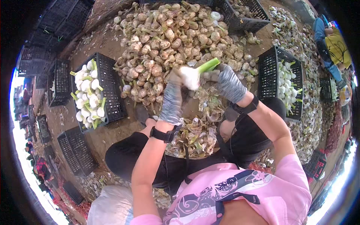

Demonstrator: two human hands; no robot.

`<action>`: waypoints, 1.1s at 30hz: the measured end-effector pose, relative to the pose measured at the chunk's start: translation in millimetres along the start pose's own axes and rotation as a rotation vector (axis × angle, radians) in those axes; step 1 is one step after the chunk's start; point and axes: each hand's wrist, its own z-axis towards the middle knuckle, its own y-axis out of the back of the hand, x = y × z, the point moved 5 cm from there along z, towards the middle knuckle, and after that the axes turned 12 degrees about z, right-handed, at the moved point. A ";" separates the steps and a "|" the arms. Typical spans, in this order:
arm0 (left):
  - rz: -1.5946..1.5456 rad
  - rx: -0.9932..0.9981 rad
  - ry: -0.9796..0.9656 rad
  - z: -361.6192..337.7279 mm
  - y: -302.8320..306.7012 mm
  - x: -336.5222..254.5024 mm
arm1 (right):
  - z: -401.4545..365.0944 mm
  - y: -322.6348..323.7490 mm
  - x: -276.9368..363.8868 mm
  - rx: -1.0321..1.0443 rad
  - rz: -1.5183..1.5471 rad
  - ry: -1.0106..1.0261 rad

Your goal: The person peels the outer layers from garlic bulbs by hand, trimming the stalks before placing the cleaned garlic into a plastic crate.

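- Two grey-gloved hands, left hand [173,83] and right hand [226,81], both grip one white garlic bulb with a green stalk [190,77].
- A heap of brownish unpeeled garlic [167,39] lies just beyond.

A fisheye lens bent the scene into a circle inside black corners, and the crates [60,82] curved hard near the rim. Soft, even daylight fell on the garlic pile [168,37], leaving only faint shadows. The peeled bulb [190,77] at the centre looked almost overexposed. White glare burned along the lower left and lower right edges, where detail smeared.
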 end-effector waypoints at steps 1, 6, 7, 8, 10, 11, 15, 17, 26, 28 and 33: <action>0.219 -0.019 -0.275 -3.4 -4.5 -8.3 | 2.0 4.7 -4.9 -0.045 0.169 -0.027; 0.698 -0.029 -0.615 -12.7 -3.0 -22.5 | -7.6 -4.0 1.4 -0.050 0.133 -0.156; 0.616 -0.030 -0.430 -11.6 3.6 -19.6 | -9.4 -4.3 -0.7 -0.049 0.135 -0.160; 0.832 -0.008 -0.466 -1.7 14.9 -20.0 | -10.3 -4.1 6.8 -0.030 -0.269 0.018; 0.578 0.067 -0.090 -1.4 15.3 -27.8 | -8.2 -1.2 1.8 0.003 -0.696 0.192; 0.096 0.117 0.316 -12.8 5.0 -21.5 | -8.4 4.5 -9.1 0.005 -0.694 0.190; 0.160 0.123 0.099 58.2 62.5 44.6 | -22.2 -12.5 10.6 0.010 -0.441 0.344; 0.150 -0.004 -0.069 27.8 58.5 10.7 | -13.0 -0.3 -6.3 0.068 -0.233 0.032; 0.526 0.069 -0.312 -8.5 7.1 -16.2 | -16.0 -0.4 -11.6 0.088 0.036 0.140; 0.464 0.109 -0.197 -0.6 22.6 -15.2 | -16.0 -0.1 -3.5 0.155 -0.158 0.269; 1.216 -0.267 -1.079 -14.9 3.0 -58.7 | -16.5 -0.3 -2.8 0.078 0.220 0.108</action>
